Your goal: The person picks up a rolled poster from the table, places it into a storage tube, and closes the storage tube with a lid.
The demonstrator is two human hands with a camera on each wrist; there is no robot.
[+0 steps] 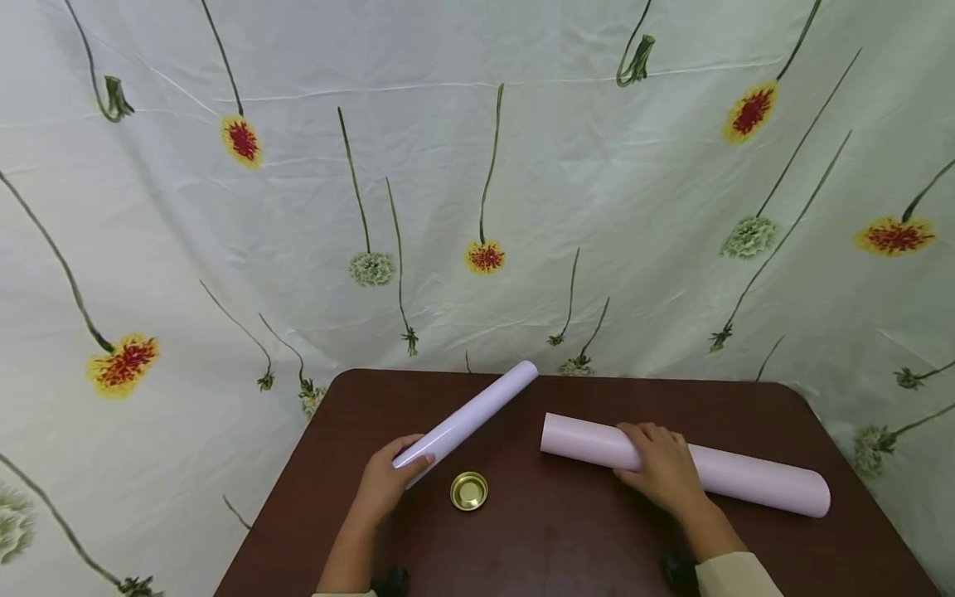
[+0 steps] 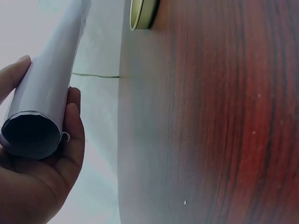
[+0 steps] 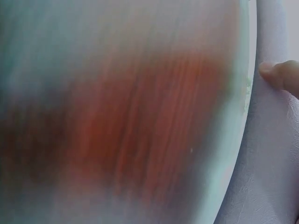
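The right wrist view crops the pink roll point(image 3: 268, 154).

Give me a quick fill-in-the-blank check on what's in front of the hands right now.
1. Compared by thickness, the roll in the left hand is the ____ of the two.
2. In the head view, the colour of the other roll, gripped by the right hand, is ____.
3. The small round dish is ____ in colour.
4. In the head view, the dish sits nearer to the ____ hand.

Missing words: thinner; pink; gold; left
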